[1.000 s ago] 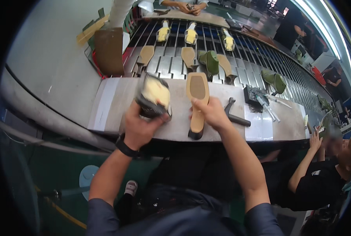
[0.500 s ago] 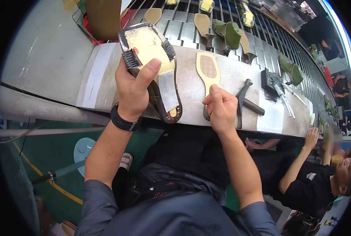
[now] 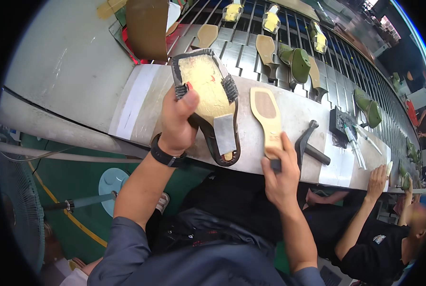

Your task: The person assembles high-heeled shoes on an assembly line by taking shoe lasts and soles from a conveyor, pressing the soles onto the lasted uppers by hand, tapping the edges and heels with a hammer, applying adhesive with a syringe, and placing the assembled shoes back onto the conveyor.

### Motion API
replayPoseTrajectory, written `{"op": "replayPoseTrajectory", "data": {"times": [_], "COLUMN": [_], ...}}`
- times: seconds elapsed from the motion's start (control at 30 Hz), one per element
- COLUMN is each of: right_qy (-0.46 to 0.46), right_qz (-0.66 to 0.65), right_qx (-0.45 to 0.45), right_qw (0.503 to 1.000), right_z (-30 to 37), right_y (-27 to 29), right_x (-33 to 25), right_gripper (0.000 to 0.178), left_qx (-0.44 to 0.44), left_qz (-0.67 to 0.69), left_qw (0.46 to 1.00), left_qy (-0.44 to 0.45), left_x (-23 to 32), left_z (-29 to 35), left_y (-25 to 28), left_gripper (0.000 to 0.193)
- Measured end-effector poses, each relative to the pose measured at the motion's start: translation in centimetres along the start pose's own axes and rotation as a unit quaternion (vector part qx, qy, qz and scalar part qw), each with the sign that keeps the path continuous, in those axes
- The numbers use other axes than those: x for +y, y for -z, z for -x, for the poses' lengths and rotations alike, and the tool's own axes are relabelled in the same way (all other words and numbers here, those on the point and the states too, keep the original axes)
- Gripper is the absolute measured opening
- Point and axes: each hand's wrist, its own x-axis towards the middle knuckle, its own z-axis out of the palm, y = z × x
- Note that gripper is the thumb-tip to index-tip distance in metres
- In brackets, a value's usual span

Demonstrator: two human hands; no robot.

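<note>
My left hand (image 3: 180, 119) is closed round a dark shoe upper (image 3: 235, 128), its underside turned up. A yellowish sole area, fringed dark edges at the toe and a pale grey strip toward the heel show on it. My thumb presses the side near the toe. To its right, over the worktable (image 3: 163, 107), is a beige shoe sole (image 3: 266, 112) with a brown patch at its wide end. My right hand (image 3: 282, 176) grips that sole at its narrow heel end, where a dark heel block shows between thumb and fingers.
A hammer (image 3: 313, 148) and a dark curved tool (image 3: 304, 136) lie right of the sole. Beyond are a black block (image 3: 340, 125) and white-handled brushes (image 3: 356, 150). A conveyor (image 3: 241, 52) carries several soles and green shoes (image 3: 296, 64). A co-worker's hand (image 3: 377, 181) rests at the table edge.
My view has shifted, so the scene sits lower and further right. My right hand has slid down toward the sole's heel end, its fingers now stretched along it. The left hand still holds the shoe upper.
</note>
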Motion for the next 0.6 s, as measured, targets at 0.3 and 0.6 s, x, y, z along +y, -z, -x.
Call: {"op": "replayPoseTrajectory", "data": {"times": [0.3, 0.6], "right_qy": [-0.429, -0.215], "right_qz": [-0.621, -0.535], "right_qx": [-0.028, -0.017], "right_qw": [0.655, 0.817], "right_z": [11.0, 3.6], "right_y": [4.0, 3.5], "right_x": [-1.8, -4.0], "right_gripper": [0.059, 0.025], "left_qx": [0.018, -0.089], "left_qz": [0.035, 0.103], "left_qw": [0.997, 0.987], "left_qy": [0.067, 0.089], "left_x": [1.8, 4.1], "left_z": [-0.7, -1.7], "left_y": [-1.8, -4.2], "left_gripper": [0.061, 0.058]}}
